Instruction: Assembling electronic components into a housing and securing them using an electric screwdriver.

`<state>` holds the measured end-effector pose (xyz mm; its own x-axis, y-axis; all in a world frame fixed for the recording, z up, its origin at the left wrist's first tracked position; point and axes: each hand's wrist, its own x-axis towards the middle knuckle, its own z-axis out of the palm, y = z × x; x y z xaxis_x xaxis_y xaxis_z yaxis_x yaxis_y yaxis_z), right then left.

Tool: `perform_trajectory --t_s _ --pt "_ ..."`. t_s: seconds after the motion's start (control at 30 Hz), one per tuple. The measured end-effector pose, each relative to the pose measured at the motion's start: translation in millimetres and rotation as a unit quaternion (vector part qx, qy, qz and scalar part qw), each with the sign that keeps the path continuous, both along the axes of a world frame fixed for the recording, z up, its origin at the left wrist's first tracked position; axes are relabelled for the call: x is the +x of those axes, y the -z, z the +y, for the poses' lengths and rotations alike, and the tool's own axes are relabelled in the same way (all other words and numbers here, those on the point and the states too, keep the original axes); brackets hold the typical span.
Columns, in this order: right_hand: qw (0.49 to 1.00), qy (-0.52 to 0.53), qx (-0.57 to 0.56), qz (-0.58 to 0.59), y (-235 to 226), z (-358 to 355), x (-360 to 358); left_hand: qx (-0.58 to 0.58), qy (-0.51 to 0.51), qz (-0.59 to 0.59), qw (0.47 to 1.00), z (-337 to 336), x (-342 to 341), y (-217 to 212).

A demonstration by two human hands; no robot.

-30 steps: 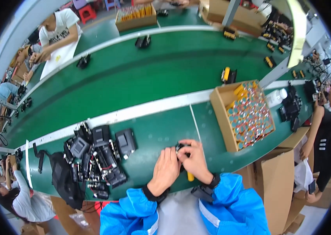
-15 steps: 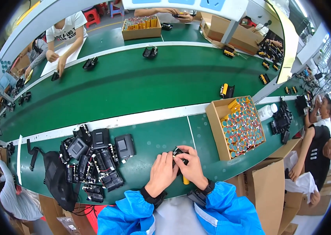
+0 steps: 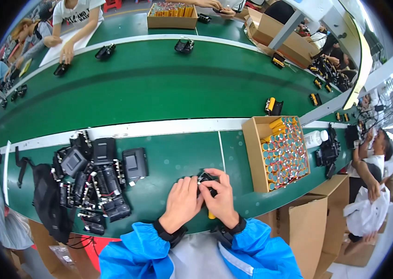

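Note:
My left hand [image 3: 180, 202] and my right hand [image 3: 219, 197] meet over the bench in front of me, fingers closed round a small black plastic housing [image 3: 204, 177]. Its dark tip shows beyond the fingertips; most of it is hidden under them. Below my right palm pokes the end of a yellow cylindrical battery cell [image 3: 212, 215], and I cannot tell how it joins the housing. To the left lies a heap of black plastic housings [image 3: 96, 183] with pale fittings, one flat black cover [image 3: 135, 163] at its right side.
An open cardboard box [image 3: 252, 158] of yellow battery cells stands to the right, beside a white bottle [image 3: 316, 138]. A black bag [image 3: 47, 204] lies at far left. Beyond the white rail, a green conveyor belt [image 3: 145, 93] carries scattered housings. Co-workers sit across and at the right.
The view has shifted slightly, so the near heap appears further left. My hands stay together on the housing, with small finger movements. Across the belt, a co-worker's hand still touches a black part.

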<state>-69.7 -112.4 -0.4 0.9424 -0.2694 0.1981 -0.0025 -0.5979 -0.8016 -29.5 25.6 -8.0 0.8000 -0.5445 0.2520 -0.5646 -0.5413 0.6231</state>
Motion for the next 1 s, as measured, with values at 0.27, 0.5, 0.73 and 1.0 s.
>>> perform_trajectory --t_s 0.27,0.5,0.73,1.0 --pt "0.996 0.011 0.061 0.061 0.2 2.3 2.2 0.002 -0.006 0.018 1.0 1.2 1.3 2.0" --pt "0.998 -0.013 0.057 0.036 -2.8 -0.1 0.6 -0.019 -0.008 0.034 0.999 -0.1 0.8 1.9" --pt "0.999 0.006 0.04 0.034 -4.7 8.6 3.1 -0.014 -0.008 0.026 1.0 1.9 -0.2 1.8" --pt "0.99 0.061 0.102 0.08 -6.5 -3.2 -18.5 -0.025 -0.068 0.015 0.997 -2.0 -0.2 3.1"
